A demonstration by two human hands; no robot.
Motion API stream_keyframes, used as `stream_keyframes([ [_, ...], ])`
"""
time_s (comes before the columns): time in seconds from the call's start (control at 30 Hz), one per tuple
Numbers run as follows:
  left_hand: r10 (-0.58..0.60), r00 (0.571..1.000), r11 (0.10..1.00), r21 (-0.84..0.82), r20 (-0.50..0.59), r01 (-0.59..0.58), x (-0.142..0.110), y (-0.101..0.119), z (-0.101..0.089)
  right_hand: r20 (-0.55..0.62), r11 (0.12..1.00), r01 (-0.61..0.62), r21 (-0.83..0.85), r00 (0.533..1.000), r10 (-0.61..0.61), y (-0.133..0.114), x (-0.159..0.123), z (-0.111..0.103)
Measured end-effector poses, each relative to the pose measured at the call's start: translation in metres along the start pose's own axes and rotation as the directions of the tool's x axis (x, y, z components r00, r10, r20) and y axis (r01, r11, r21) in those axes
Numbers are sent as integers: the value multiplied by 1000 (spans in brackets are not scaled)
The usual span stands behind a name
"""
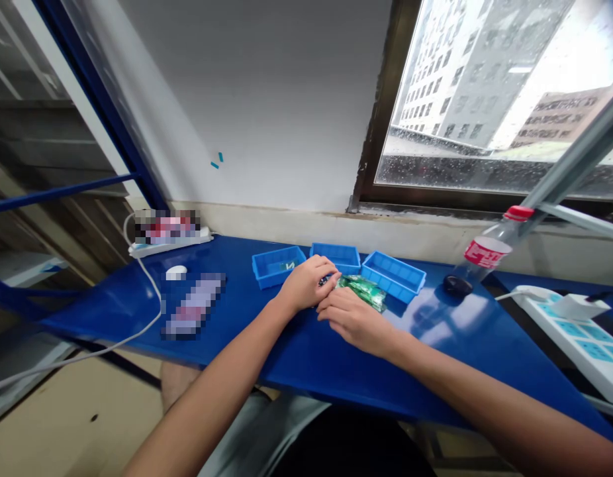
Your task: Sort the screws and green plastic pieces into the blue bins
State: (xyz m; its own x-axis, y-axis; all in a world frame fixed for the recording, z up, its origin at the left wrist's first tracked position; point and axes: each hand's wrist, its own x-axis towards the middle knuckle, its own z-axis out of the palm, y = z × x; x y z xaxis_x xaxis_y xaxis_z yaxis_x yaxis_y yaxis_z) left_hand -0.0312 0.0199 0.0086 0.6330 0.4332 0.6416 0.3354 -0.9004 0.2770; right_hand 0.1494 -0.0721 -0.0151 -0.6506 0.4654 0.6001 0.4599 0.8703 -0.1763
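My left hand [309, 283] is closed over the blue table, its fingers curled around small dark pieces that are mostly hidden. Right beside it, my right hand [353, 319] has bent fingers whose tips almost meet the left ones; whatever they grip is out of sight. Shiny green plastic packets [365, 291] lie on the table just beyond my right hand. Behind the hands stand three blue trays: a left tray [271, 281] with a small dark green piece [289, 266] in it, a middle tray [343, 249], and a right tray [410, 291].
A bottle with a red cap and label [485, 248] stands at the right, near a white power strip [574, 331]. At the left are a white oval object [176, 272], a blurred-out flat item [194, 306] and a white cable [155, 298]. The wall and window border the back.
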Motion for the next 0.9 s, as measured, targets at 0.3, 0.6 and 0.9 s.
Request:
stream_keyframes([
  [0.3,-96,995,974,-204,26,100,5,17,0,-386,990,-141,-1,913,130,7,-7,-21],
  [0.6,-107,994,932,-346,32,111,3,28,4,-481,980,-200,-13,861,169,14,-12,-21],
  [0.9,-220,975,891,-408,-10,197,4,23,7,-475,952,-303,46,831,288,17,-11,-27],
])
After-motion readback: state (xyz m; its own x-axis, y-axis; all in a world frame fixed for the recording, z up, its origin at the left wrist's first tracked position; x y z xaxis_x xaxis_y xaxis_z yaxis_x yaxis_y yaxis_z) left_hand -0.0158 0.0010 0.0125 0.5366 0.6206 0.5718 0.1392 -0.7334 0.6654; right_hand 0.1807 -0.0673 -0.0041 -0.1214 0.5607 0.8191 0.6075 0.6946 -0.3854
